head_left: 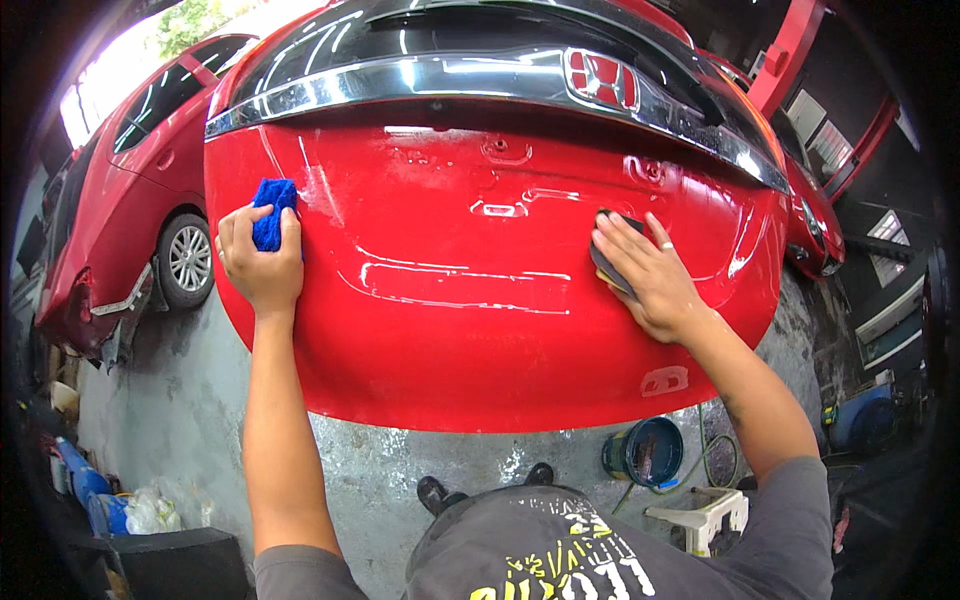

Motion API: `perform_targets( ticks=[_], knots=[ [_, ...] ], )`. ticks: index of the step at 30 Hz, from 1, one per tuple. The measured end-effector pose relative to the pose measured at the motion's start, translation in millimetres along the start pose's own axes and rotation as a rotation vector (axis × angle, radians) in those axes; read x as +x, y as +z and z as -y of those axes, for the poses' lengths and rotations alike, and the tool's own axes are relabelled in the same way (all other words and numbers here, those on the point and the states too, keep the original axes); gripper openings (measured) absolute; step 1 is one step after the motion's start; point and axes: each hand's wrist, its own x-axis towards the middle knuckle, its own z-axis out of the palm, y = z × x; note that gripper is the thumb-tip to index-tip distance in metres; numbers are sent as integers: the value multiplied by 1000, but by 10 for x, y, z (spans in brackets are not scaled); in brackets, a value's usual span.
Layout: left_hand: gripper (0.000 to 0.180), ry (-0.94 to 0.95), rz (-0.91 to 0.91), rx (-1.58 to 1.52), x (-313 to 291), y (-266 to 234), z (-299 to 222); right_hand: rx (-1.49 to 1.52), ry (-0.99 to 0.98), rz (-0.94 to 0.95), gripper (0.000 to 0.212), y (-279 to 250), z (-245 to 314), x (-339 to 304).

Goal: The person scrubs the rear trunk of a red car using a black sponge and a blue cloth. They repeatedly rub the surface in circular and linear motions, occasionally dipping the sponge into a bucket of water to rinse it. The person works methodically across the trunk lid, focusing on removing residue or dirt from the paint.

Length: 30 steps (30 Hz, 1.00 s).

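The glossy red car tailgate panel (pixel 480 300) lies bare between nine and three o'clock; at twelve, its chrome trim strip (pixel 400 85) bounds it, and a blue bucket (pixel 645 452) stands at five.
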Motion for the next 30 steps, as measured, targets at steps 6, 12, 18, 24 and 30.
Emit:
perform_targets(
  ticks=[6, 12, 18, 24, 30],
  knots=[
    [24, 18, 24, -17, -14, 16, 80, 100, -108, -32, 76, 55, 392, 658],
    [25, 9, 16, -7, -8, 22, 34, -11, 46, -12, 67, 26, -223, -61],
    [23, 8, 20, -19, 6, -3, 96, 96, -133, -64, 76, 134, 492, 809],
    [23, 11, -5, 23, 16, 42, -67, 114, -189, 161, 85, -31, -140, -133],
    [24, -30, 17, 23, -7, 27, 5, 156, -293, 12, 77, 100, 1021, 1071]
  ],
)
